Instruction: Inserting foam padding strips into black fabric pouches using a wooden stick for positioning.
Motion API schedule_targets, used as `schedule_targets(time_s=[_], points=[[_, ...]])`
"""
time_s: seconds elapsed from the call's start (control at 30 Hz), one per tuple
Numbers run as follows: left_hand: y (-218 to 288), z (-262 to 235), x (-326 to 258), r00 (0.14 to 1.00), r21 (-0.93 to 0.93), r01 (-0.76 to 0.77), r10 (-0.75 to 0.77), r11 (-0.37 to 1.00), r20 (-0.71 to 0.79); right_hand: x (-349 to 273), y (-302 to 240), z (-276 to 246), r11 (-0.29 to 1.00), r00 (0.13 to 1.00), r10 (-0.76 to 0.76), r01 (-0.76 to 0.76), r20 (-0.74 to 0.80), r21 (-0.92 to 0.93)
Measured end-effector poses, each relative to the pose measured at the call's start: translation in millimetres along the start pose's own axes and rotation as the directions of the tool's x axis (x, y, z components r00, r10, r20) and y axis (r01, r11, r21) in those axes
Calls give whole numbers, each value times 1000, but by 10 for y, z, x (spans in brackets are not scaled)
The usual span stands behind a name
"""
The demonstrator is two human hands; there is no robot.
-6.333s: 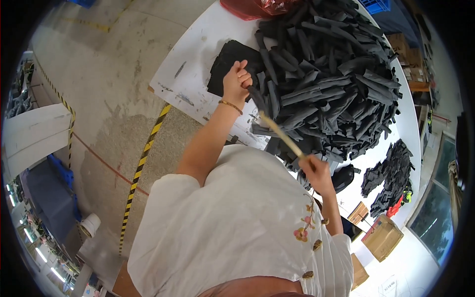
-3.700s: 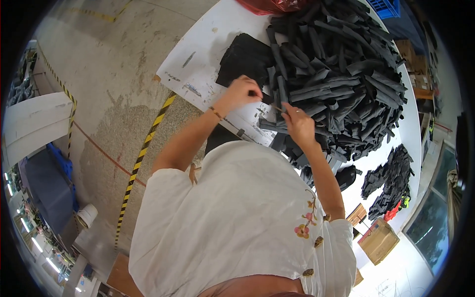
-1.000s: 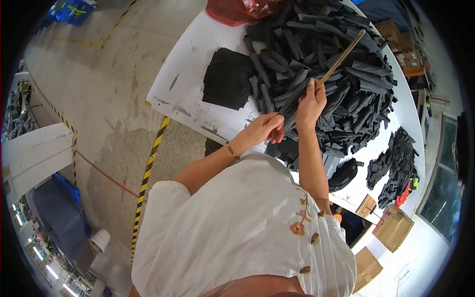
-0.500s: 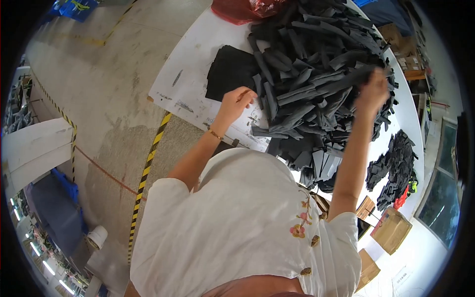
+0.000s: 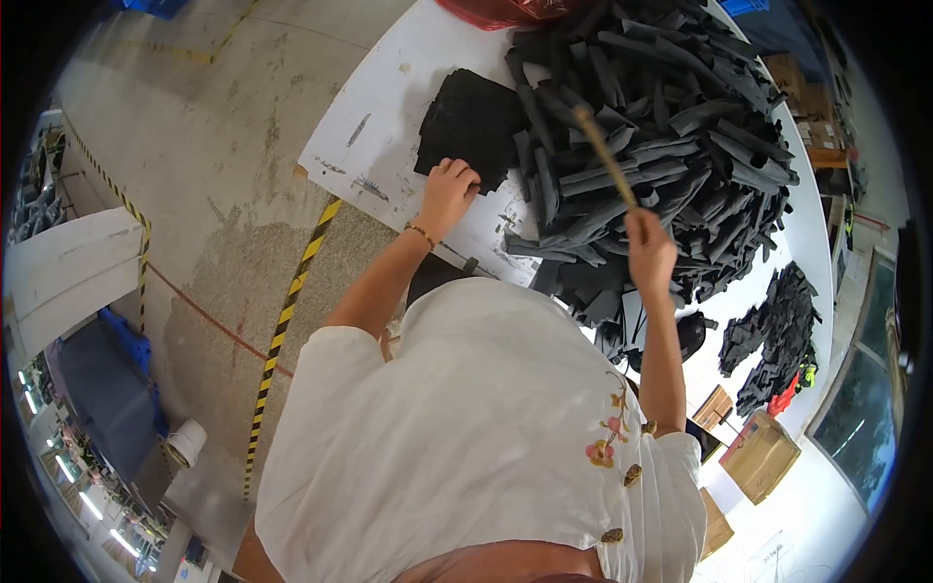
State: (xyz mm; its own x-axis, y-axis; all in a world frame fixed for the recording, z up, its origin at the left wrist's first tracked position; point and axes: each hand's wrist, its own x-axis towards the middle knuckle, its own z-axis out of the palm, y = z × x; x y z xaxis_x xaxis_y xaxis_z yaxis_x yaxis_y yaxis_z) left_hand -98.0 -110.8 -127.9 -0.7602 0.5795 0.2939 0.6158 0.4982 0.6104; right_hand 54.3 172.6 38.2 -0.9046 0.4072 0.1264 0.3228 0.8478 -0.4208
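Head view, count: one wooden stick (image 5: 604, 155), one flat black stack (image 5: 468, 124), one large heap of black strips (image 5: 661, 146), upper centre of frame.
Support: white table (image 5: 389, 117) carries stack and heap.
Right hand (image 5: 649, 251): raised at centre right, fist closed around the stick's lower end; stick slants up-left over the heap.
Left hand (image 5: 445, 194): fingers curled, resting at the stack's lower edge.
Lower right: cardboard boxes (image 5: 763, 452).

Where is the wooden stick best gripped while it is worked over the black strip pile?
At its near, lower end, from below, where the right hand grips the wooden stick. The stick slants up and away, its far tip over the black strip pile.
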Motion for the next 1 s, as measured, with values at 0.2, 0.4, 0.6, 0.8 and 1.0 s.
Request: schedule_targets(time_s=[0.2, 0.4, 0.6, 0.8, 1.0], points=[[4, -61, 343, 989, 108, -72, 85, 992, -120, -350, -66, 225, 991, 981, -103, 86, 167, 105], [-226, -70, 530, 986, 154, -164, 156, 974, 59, -441, -78, 232, 986, 969, -160, 150, 189, 66], [-197, -374, 579, 986, -19, -150, 151, 989, 73, -325, -71, 218, 967, 958, -255, 256, 129, 7], [-159, -555, 636, 991, -202, -83, 101, 976, 83, -130, -107, 175, 944, 938, -327, 330, 120, -14], [-147, -613, 618, 996, -292, -6, 33, 956, 85, -63, -167, 123, 929, 923, -356, 367, 145, -51]])
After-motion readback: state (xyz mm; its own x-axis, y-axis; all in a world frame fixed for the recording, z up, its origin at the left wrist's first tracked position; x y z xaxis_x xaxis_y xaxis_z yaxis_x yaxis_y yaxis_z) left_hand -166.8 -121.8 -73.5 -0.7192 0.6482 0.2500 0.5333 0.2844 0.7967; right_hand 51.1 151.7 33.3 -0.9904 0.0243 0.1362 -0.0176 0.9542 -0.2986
